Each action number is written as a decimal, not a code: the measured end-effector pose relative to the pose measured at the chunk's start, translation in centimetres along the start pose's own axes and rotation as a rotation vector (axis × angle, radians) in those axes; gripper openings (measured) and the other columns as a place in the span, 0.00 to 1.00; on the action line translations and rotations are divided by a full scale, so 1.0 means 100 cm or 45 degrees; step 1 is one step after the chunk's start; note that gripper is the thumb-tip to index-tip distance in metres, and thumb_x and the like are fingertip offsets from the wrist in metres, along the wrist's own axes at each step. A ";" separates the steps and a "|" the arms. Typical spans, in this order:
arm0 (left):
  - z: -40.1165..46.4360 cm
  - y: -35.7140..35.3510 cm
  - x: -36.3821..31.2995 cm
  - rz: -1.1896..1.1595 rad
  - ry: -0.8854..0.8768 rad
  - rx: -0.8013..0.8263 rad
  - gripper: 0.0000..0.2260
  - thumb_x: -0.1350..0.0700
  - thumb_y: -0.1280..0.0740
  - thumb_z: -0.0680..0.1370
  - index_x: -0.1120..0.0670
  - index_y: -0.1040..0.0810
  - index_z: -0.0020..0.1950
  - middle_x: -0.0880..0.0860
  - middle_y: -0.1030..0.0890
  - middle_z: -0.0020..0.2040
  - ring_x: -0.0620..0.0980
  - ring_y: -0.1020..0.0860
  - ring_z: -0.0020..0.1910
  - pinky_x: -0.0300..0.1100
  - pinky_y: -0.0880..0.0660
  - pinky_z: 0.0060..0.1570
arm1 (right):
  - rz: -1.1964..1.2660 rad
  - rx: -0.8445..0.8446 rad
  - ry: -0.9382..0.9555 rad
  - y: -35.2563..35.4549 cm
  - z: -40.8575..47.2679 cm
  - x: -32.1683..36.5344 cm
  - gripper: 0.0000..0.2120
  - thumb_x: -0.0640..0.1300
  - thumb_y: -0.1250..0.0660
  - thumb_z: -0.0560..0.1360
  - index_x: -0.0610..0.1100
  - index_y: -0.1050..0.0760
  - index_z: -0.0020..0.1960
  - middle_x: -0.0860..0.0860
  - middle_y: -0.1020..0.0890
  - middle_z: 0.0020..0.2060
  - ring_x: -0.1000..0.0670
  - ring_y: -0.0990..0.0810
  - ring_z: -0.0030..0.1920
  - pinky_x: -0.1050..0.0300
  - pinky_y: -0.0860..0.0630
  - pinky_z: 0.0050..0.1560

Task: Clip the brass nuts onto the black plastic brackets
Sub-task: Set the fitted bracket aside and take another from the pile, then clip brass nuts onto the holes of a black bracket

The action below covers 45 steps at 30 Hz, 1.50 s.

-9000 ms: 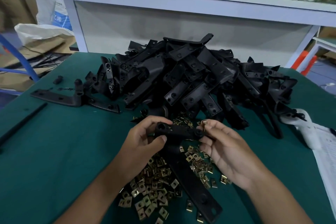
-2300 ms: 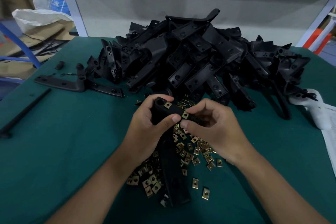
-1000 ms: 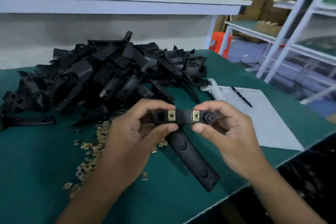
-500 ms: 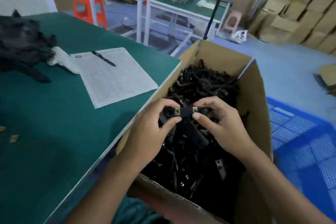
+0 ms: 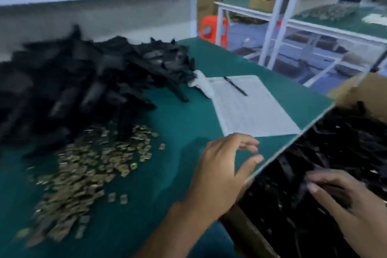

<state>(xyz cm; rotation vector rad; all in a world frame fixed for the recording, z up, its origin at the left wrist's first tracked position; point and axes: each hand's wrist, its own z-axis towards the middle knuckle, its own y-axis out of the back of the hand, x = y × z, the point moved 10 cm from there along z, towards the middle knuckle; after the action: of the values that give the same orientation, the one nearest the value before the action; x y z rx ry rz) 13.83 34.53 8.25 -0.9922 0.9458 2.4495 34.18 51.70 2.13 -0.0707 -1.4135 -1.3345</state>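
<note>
Far left, the heap of black plastic brackets [image 5: 83, 81] sits blurred on the green table [image 5: 178, 115], brass nuts [image 5: 88, 165] scattered just in front. Centre, the left hand [image 5: 222, 172] hovers over the table edge, fingers spread, empty. Right, the right hand [image 5: 343, 197] lies with fingers loose over brackets in the cardboard box [image 5: 364, 88].

Blurred black plastic brackets [image 5: 79, 81] lie heaped behind scattered flat brass nuts [image 5: 83, 169] on green cloth.

Bracket heap [image 5: 79, 81] is motion-blurred; carton [image 5: 368, 90] is cut off at right
</note>
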 end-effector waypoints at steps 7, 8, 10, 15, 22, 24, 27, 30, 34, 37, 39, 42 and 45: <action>-0.067 0.234 0.090 0.377 0.409 -0.474 0.03 0.43 0.38 0.83 0.37 0.26 0.51 0.36 0.21 0.47 0.35 0.22 0.44 0.26 0.31 0.41 | 0.300 0.459 0.383 -0.183 0.064 0.182 0.16 0.69 0.31 0.70 0.58 0.18 0.47 0.62 0.16 0.49 0.56 0.17 0.51 0.59 0.21 0.50; -0.083 0.263 0.101 0.437 0.472 -0.544 0.03 0.44 0.38 0.83 0.38 0.26 0.50 0.37 0.21 0.46 0.37 0.22 0.44 0.27 0.31 0.41 | 0.294 0.503 0.498 -0.202 0.061 0.224 0.14 0.69 0.34 0.71 0.61 0.19 0.46 0.62 0.16 0.49 0.59 0.18 0.49 0.65 0.23 0.49; -0.113 0.305 0.122 0.531 0.584 -0.676 0.05 0.45 0.38 0.84 0.40 0.25 0.49 0.40 0.21 0.44 0.41 0.21 0.43 0.31 0.30 0.39 | 0.305 0.579 0.680 -0.236 0.053 0.294 0.11 0.67 0.35 0.74 0.62 0.21 0.47 0.63 0.17 0.49 0.62 0.19 0.48 0.71 0.27 0.47; -0.165 0.351 0.173 0.481 0.872 -0.996 0.09 0.49 0.38 0.84 0.42 0.24 0.44 0.37 0.20 0.42 0.39 0.22 0.37 0.30 0.32 0.35 | 0.087 0.908 0.708 -0.352 0.058 0.368 0.10 0.63 0.33 0.76 0.60 0.27 0.52 0.63 0.24 0.51 0.59 0.25 0.54 0.64 0.28 0.49; -0.171 0.352 0.193 0.356 0.956 -1.046 0.11 0.48 0.39 0.83 0.46 0.22 0.43 0.44 0.19 0.41 0.47 0.23 0.37 0.37 0.31 0.33 | -0.547 0.434 0.691 -0.368 0.105 0.337 0.20 0.48 0.33 0.79 0.53 0.34 0.68 0.50 0.33 0.64 0.45 0.34 0.62 0.50 0.26 0.53; -0.169 0.352 0.193 0.330 0.955 -1.054 0.11 0.48 0.39 0.83 0.46 0.22 0.43 0.45 0.19 0.40 0.48 0.23 0.36 0.37 0.32 0.32 | -0.363 0.465 0.692 -0.363 0.109 0.335 0.23 0.38 0.32 0.76 0.53 0.32 0.66 0.52 0.33 0.62 0.48 0.34 0.59 0.54 0.26 0.45; -0.170 0.353 0.192 0.316 0.933 -1.090 0.11 0.48 0.38 0.83 0.46 0.22 0.42 0.47 0.19 0.39 0.49 0.24 0.34 0.38 0.32 0.31 | -0.110 0.490 0.632 -0.342 0.116 0.337 0.23 0.34 0.31 0.74 0.55 0.30 0.61 0.56 0.32 0.58 0.52 0.31 0.58 0.55 0.25 0.46; -0.170 0.353 0.190 0.308 0.908 -1.111 0.11 0.49 0.37 0.83 0.46 0.22 0.41 0.48 0.20 0.38 0.50 0.25 0.31 0.37 0.33 0.29 | 0.061 0.379 0.623 -0.300 0.120 0.338 0.21 0.38 0.30 0.74 0.61 0.30 0.56 0.64 0.31 0.50 0.59 0.28 0.50 0.64 0.30 0.41; -0.165 0.352 0.177 0.333 0.829 -1.101 0.09 0.50 0.36 0.82 0.45 0.22 0.43 0.46 0.20 0.38 0.44 0.24 0.32 0.32 0.32 0.30 | 0.677 0.456 0.471 -0.256 0.117 0.334 0.22 0.30 0.34 0.73 0.58 0.24 0.53 0.59 0.25 0.40 0.58 0.31 0.29 0.60 0.30 0.27; -0.152 0.342 0.163 0.278 0.686 -1.001 0.06 0.43 0.34 0.80 0.42 0.21 0.49 0.43 0.18 0.44 0.43 0.20 0.44 0.30 0.28 0.41 | 1.634 0.975 0.178 -0.269 0.090 0.352 0.23 0.24 0.38 0.63 0.49 0.21 0.46 0.49 0.24 0.42 0.54 0.26 0.39 0.56 0.25 0.33; -0.143 0.328 0.162 0.198 0.646 -0.865 0.14 0.37 0.34 0.77 0.41 0.22 0.58 0.40 0.18 0.54 0.41 0.20 0.55 0.34 0.26 0.52 | 2.016 1.287 -0.150 -0.293 0.066 0.364 0.22 0.29 0.35 0.55 0.46 0.19 0.44 0.46 0.21 0.45 0.51 0.23 0.40 0.58 0.24 0.32; -0.135 0.313 0.167 -0.168 0.629 -0.772 0.28 0.32 0.31 0.72 0.42 0.26 0.69 0.40 0.20 0.63 0.40 0.23 0.65 0.39 0.27 0.61 | 2.235 1.480 -0.587 -0.331 0.039 0.366 0.19 0.30 0.35 0.55 0.42 0.20 0.44 0.43 0.22 0.49 0.48 0.24 0.35 0.58 0.25 0.28; -0.137 0.324 0.164 -0.412 0.529 -0.880 0.15 0.43 0.28 0.76 0.47 0.18 0.61 0.49 0.14 0.54 0.44 0.17 0.56 0.35 0.23 0.54 | 2.258 1.486 -0.774 -0.355 0.032 0.362 0.19 0.28 0.34 0.55 0.40 0.20 0.44 0.43 0.22 0.48 0.45 0.21 0.39 0.53 0.22 0.32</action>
<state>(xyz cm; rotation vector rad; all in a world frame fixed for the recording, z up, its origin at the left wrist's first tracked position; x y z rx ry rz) -7.75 2.58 3.98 -1.7628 -0.0230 2.3484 -5.00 19.59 5.72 -0.7597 -1.5655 1.0511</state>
